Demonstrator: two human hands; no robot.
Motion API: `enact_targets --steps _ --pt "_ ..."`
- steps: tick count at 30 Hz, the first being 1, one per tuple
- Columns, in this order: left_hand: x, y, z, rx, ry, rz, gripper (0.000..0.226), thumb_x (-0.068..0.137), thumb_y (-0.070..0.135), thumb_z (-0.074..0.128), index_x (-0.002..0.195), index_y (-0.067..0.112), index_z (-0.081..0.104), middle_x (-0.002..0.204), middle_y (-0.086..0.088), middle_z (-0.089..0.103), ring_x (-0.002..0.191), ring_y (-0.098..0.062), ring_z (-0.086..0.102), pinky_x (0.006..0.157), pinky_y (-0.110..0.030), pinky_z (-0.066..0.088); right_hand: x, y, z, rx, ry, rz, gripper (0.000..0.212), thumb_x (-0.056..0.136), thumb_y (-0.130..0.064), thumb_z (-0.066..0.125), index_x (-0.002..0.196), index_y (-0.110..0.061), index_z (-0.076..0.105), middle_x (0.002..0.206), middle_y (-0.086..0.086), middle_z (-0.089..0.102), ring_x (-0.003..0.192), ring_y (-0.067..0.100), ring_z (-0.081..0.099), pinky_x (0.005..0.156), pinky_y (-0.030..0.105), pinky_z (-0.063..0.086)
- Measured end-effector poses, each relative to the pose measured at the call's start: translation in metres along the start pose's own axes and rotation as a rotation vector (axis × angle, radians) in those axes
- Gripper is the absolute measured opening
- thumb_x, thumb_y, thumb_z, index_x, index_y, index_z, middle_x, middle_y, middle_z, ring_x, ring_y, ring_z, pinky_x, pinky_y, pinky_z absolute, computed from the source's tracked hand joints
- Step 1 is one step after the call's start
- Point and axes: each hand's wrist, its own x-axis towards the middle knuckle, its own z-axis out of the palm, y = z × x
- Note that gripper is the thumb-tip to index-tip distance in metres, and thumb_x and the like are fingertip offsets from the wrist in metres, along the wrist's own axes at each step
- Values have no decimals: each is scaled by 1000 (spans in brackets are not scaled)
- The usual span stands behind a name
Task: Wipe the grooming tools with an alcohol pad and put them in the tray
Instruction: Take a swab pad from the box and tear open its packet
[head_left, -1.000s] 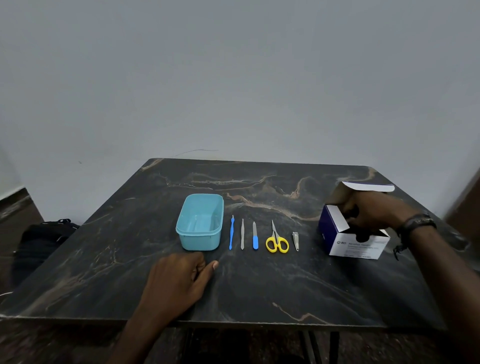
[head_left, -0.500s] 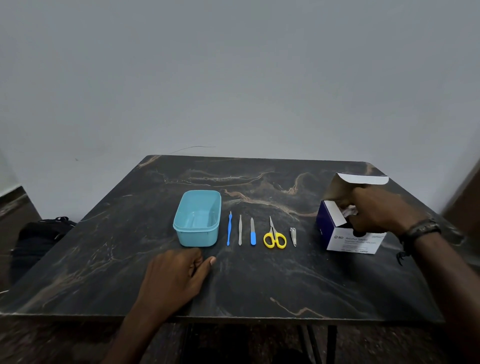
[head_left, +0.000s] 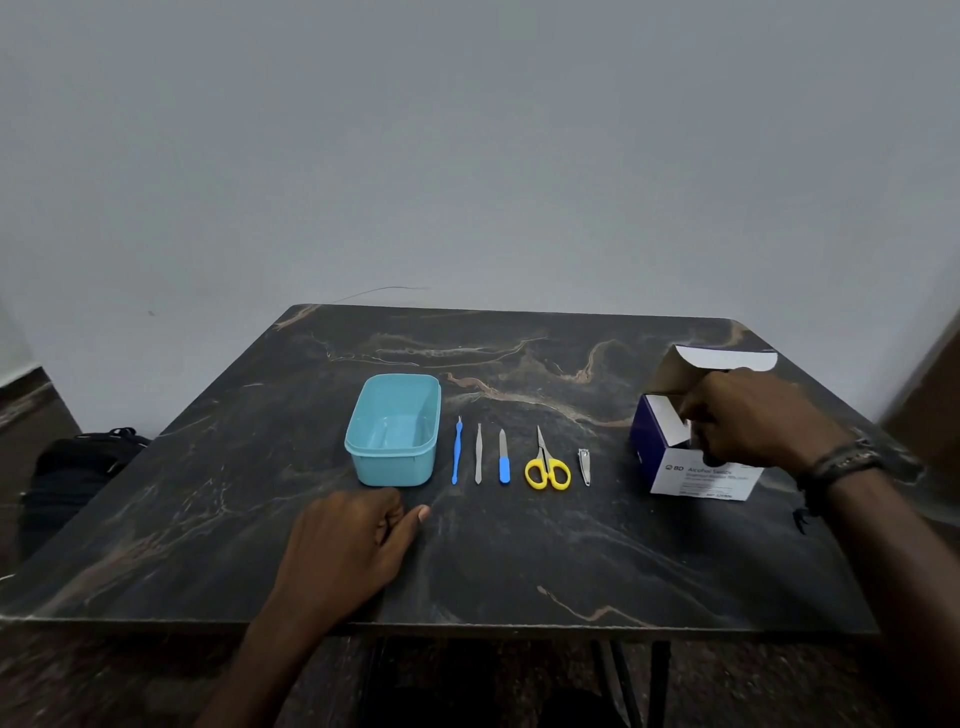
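While left hand (head_left: 343, 551) rests loose on marble table (head_left: 519, 561), right hand (head_left: 748, 421) grip unclear

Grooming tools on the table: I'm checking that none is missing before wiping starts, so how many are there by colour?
Blue: 2, the blue cuticle pusher and blue-handled nail file
Plain metal: 2, the tweezers and nail clipper
Yellow: 1, the scissors
Total: 5, all lying outside the tray

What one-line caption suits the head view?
Right hand reaches into the swab box, left hand rests on the table; five tools lie beside the tray.
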Motion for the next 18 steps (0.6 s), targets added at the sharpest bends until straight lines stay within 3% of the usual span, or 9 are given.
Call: enact_targets --steps 3,6,13,18 --pt "0 0 0 1 4 -2 47 83 58 47 53 21 46 40 3 39 39 -11 40 42 -31 39 7 1 4 27 -31 8 23 61 -11 72 79 -25 66 76 -4 65 72 19 58 50 25 40" --pt "1 1 -1 3 7 -4 48 83 57 48 53 20 44 39 4 36 38 -11 38 42 -31 38 14 -1 6 34 -132 23 27 63 -8 70 66 -26 51 71 -7 57 71 17 56 56 29 45" --pt "0 1 -1 6 8 0 48 83 56 48 53 19 45 40 5 37 39 -10 37 42 -30 37 30 -3 14 35 -251 28 29 66 -8 69 94 -16 65 92 1 69 86 21 64 69 29 52" --pt "0 1 -1 3 3 4 48 83 57 47 53 19 44 41 3 39 40 -12 40 42 -33 40 32 -5 11 -7 -289 20 19 68 -8 70 77 -19 57 82 0 61 78 20 59 57 24 42"
